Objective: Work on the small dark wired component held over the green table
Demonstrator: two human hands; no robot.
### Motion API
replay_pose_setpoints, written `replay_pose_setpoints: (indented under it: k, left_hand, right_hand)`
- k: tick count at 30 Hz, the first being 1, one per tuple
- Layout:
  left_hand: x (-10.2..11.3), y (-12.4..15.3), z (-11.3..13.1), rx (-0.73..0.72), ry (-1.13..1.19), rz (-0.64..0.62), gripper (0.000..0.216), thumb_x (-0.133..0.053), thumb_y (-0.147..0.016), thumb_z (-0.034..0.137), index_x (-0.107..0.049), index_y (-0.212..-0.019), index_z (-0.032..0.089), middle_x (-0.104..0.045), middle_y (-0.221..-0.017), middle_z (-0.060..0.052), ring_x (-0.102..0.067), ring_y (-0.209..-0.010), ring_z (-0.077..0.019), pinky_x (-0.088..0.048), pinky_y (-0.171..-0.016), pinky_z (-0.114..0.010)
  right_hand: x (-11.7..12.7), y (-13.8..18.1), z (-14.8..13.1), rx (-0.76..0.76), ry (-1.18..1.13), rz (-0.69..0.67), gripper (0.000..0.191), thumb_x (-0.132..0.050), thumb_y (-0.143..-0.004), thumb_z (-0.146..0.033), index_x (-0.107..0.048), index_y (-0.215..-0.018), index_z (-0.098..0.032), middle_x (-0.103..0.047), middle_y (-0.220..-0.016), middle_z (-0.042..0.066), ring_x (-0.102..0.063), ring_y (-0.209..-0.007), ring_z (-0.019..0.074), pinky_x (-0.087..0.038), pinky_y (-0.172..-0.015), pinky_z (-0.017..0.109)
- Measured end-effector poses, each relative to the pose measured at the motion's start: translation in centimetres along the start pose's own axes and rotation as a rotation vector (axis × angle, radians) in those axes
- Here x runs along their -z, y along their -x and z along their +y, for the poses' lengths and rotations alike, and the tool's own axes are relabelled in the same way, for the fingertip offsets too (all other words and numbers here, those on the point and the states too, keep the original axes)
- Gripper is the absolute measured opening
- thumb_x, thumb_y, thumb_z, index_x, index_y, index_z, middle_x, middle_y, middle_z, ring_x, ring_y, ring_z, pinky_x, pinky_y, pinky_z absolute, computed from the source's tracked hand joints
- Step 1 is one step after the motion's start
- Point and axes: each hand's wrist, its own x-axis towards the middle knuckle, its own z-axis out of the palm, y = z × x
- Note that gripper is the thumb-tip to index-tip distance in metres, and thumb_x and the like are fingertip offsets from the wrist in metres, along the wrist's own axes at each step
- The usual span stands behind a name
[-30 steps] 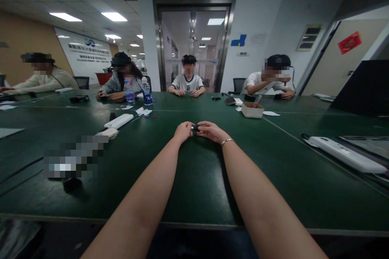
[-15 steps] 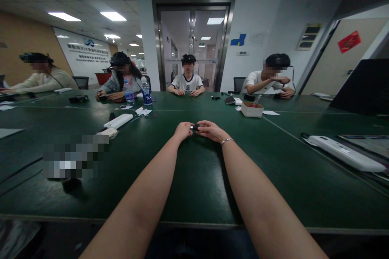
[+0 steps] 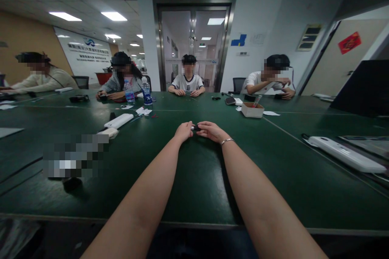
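A small black object with a shiny silver end [image 3: 195, 128] lies between my two hands, just above or on the green table [image 3: 194, 174]; its kind is too small to tell. My left hand [image 3: 184, 131] pinches the silver end between thumb and fingers. The black end is gripped by the fingertips of my right hand [image 3: 211, 132], which has a silver bangle [image 3: 227, 141] at its wrist. Both arms reach forward over the table. My fingers hide part of the object.
A white box [image 3: 252, 110] stands ahead on the right, and two bottles [image 3: 147, 91] are at the far left. White power banks [image 3: 118, 121] lie on either side. A dark screen [image 3: 364, 89] rises at right. Several people sit around the table.
My left fingers have shifted very slightly around the silver end. Both hands otherwise stay in the same place, holding the small object.
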Motion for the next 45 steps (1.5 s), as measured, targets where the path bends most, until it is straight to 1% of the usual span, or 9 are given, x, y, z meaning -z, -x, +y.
replay_pose_setpoints:
  k: [4, 7, 11, 15, 20, 24, 33, 38, 45]
  left_hand:
    - [-0.1, 0.1, 0.1, 0.001, -0.035, -0.007, 0.049, -0.027, -0.095, 0.042, -0.065, -0.104, 0.013, -0.057, -0.054, 0.0, -0.051, -0.047, -0.0114, -0.038, -0.051, -0.023]
    - [-0.2, 0.2, 0.2, -0.007, -0.023, 0.034, 0.043, -0.033, -0.093, 0.042, -0.065, -0.102, 0.015, -0.063, -0.069, -0.002, -0.053, -0.053, -0.0104, -0.042, -0.055, -0.022]
    - [0.0, 0.4, 0.1, -0.076, 0.013, 0.124, 0.027, -0.049, -0.086, 0.031, -0.065, -0.104, 0.019, -0.067, -0.093, -0.004, -0.059, -0.068, -0.0113, -0.047, -0.063, -0.023]
    - [0.1, 0.6, 0.2, -0.196, -0.008, 0.158, 0.02, -0.059, -0.08, 0.02, -0.067, -0.098, 0.017, -0.068, -0.1, -0.007, -0.062, -0.086, -0.0145, -0.049, -0.079, -0.026]
    - [0.2, 1.0, 0.6, -0.19, 0.042, 0.124, 0.014, -0.06, -0.081, 0.017, -0.066, -0.093, 0.014, -0.07, -0.096, -0.009, -0.064, -0.087, -0.0151, -0.049, -0.085, -0.029]
    - [0.3, 1.2, 0.7, -0.159, 0.008, 0.11, 0.013, -0.06, -0.082, 0.021, -0.066, -0.092, 0.015, -0.071, -0.092, -0.008, -0.064, -0.084, -0.0154, -0.049, -0.082, -0.028]
    - [0.8, 1.4, 0.7, -0.11, -0.238, 0.087, 0.031, -0.05, -0.087, 0.044, -0.067, -0.082, 0.019, -0.069, -0.079, -0.004, -0.06, -0.073, -0.0155, -0.041, -0.067, -0.025]
    - [1.0, 1.5, 0.9, -0.096, -0.231, 0.062, 0.039, -0.045, -0.088, 0.048, -0.068, -0.077, 0.018, -0.069, -0.077, -0.005, -0.06, -0.07, -0.0156, -0.041, -0.066, -0.025]
    - [1.2, 2.0, 1.5, -0.057, -0.253, 0.051, 0.048, -0.041, -0.088, 0.053, -0.068, -0.071, 0.017, -0.067, -0.071, -0.005, -0.057, -0.063, -0.0158, -0.038, -0.062, -0.026]
  right_hand:
    - [-0.2, 0.1, -0.1, -0.008, 0.003, 0.024, 0.009, -0.061, -0.085, -0.007, -0.058, -0.089, -0.013, -0.07, -0.077, 0.005, -0.07, -0.058, 0.0126, -0.059, -0.059, 0.02]
    - [-0.2, 0.1, -0.1, 0.006, -0.014, 0.038, 0.006, -0.06, -0.086, -0.007, -0.057, -0.087, -0.013, -0.069, -0.075, 0.005, -0.069, -0.058, 0.0126, -0.059, -0.059, 0.02]
    - [-0.2, 0.0, 0.0, 0.013, -0.041, 0.078, 0.006, -0.06, -0.087, -0.007, -0.058, -0.084, -0.013, -0.068, -0.071, 0.006, -0.069, -0.058, 0.0136, -0.059, -0.06, 0.021]
    - [-0.1, -0.1, 0.0, 0.016, -0.06, 0.103, 0.006, -0.062, -0.086, -0.009, -0.057, -0.084, -0.013, -0.067, -0.069, 0.005, -0.069, -0.059, 0.0147, -0.059, -0.061, 0.023]
    - [0.0, -0.1, 0.1, 0.015, -0.075, 0.127, 0.007, -0.062, -0.086, -0.009, -0.056, -0.085, -0.013, -0.066, -0.07, 0.004, -0.069, -0.06, 0.0149, -0.06, -0.062, 0.024]
    - [0.0, 0.0, 0.0, 0.011, -0.056, 0.126, 0.006, -0.06, -0.087, -0.009, -0.056, -0.085, -0.012, -0.066, -0.071, 0.005, -0.069, -0.058, 0.014, -0.06, -0.061, 0.023]
    - [0.1, -0.1, 0.0, 0.008, -0.048, 0.114, 0.007, -0.062, -0.086, -0.008, -0.057, -0.086, -0.012, -0.067, -0.072, 0.006, -0.069, -0.059, 0.0145, -0.06, -0.062, 0.024]
    - [0.2, -0.2, 0.1, 0.005, -0.045, 0.107, 0.007, -0.057, -0.088, -0.007, -0.057, -0.085, -0.013, -0.067, -0.071, 0.005, -0.069, -0.059, 0.0136, -0.06, -0.061, 0.023]
    - [0.1, -0.1, 0.1, 0.009, -0.045, 0.09, 0.005, -0.062, -0.086, -0.008, -0.059, -0.084, -0.012, -0.069, -0.074, 0.007, -0.069, -0.058, 0.0136, -0.059, -0.061, 0.023]
